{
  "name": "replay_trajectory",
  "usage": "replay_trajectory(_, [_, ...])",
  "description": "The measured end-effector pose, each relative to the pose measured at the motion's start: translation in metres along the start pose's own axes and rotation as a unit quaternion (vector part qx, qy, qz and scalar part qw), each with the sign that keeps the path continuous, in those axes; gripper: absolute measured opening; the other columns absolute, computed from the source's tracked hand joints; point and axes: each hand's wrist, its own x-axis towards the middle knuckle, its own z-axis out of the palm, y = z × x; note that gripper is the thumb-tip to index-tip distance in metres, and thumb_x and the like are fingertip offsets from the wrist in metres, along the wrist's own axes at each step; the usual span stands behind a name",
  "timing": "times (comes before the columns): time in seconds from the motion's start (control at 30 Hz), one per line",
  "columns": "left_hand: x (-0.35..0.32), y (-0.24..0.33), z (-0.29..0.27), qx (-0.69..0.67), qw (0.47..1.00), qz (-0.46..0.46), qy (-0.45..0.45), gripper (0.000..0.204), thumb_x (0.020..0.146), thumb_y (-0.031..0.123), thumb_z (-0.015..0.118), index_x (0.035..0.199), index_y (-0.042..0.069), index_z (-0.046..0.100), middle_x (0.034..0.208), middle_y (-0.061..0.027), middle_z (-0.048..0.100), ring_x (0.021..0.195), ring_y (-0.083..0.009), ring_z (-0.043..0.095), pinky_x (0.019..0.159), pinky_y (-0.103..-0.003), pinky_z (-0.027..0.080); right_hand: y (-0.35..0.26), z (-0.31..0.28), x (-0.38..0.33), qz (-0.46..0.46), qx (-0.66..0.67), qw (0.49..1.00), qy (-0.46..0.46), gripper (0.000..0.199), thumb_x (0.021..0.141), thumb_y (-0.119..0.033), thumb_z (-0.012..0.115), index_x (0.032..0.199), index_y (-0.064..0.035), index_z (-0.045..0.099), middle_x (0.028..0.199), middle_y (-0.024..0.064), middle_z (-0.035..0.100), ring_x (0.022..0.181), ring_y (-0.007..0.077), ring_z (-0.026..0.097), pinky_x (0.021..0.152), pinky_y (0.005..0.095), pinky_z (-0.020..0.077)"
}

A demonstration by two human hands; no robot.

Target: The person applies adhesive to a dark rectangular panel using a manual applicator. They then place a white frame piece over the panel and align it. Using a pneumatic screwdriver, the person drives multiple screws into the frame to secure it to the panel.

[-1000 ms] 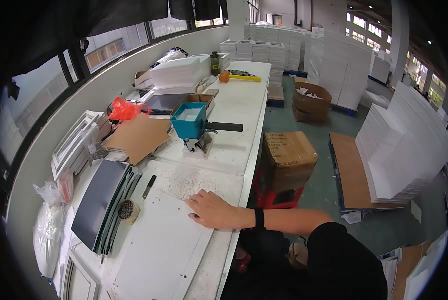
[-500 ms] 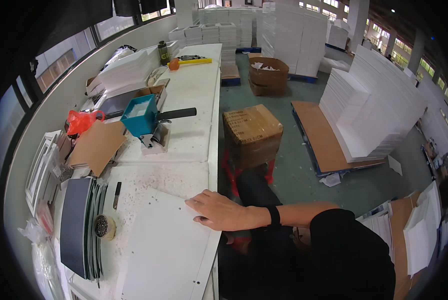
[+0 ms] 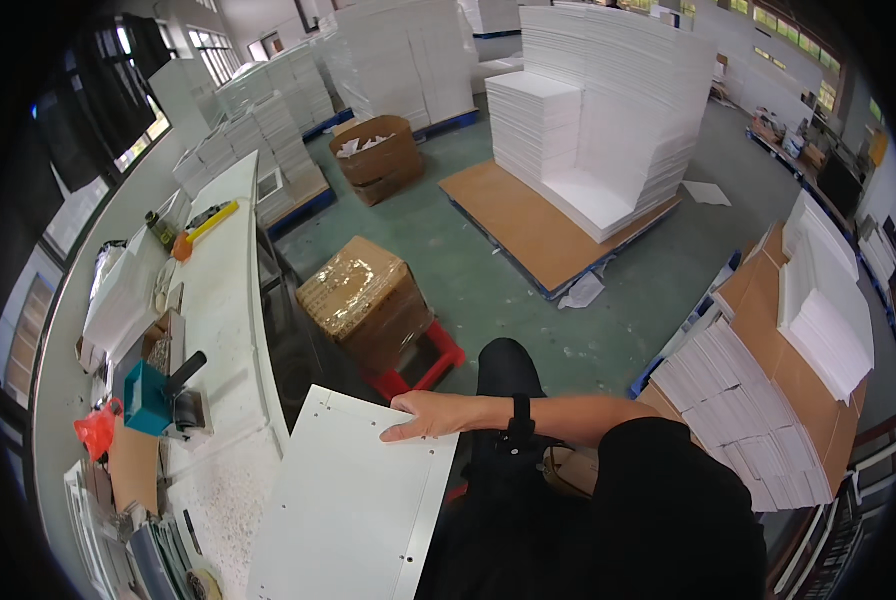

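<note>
A white flat panel [image 3: 353,500] with small screws along its edges lies tilted over the near edge of the white workbench [image 3: 230,330]. My right hand [image 3: 430,414] grips its far right edge, the thumb on top and the other fingers mostly hidden beneath. A dark band circles my right wrist. My left hand does not show. To the panel's left lie a slim dark knife [image 3: 192,532], a roll-shaped cup [image 3: 204,584] at the lower edge, and a pile of dark sheets [image 3: 156,560].
Farther along the bench stands a teal hopper-like device [image 3: 146,398] with a black handle. A cardboard box [image 3: 363,300] rests on a red stool [image 3: 438,355] beside the bench. White board stacks [image 3: 633,110] stand on a pallet ahead, and more white stacks [image 3: 738,405] are at right.
My view has swung to the right. The panel, flat on the bench before, now has its right edge raised and extends past the bench edge, with my right hand around that edge.
</note>
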Motion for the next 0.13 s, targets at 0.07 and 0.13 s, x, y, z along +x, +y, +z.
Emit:
replay_trajectory(0.07, [0.012,-0.003,0.012,-0.046,0.998,-0.018,-0.042,0.066,0.104,0.031,0.052,0.154,-0.008,0.033,0.163,-0.0231,0.030,0.144,-0.0402,0.042,0.120,-0.052,0.033,0.015,-0.020,-0.027,-0.002,0.039,0.999,0.035,0.074,0.089,-0.055,0.076,0.120,0.0110,0.062,0.108,0.0183,0.068,0.102,0.0213,0.066,0.085,0.0331,0.0519])
replay_trajectory(0.13, [0.023,0.046,0.049,-0.052,0.988,-0.123,-0.078,0.069,0.107,0.037,0.046,0.156,-0.007,0.028,0.164,-0.0227,0.029,0.145,-0.0400,0.041,0.122,-0.052,0.032,0.035,-0.049,-0.055,-0.003,0.069,0.995,0.073,0.076,0.090,-0.053,0.077,0.129,0.0096,0.059,0.118,0.0169,0.067,0.112,0.0204,0.064,0.094,0.0310,0.0496])
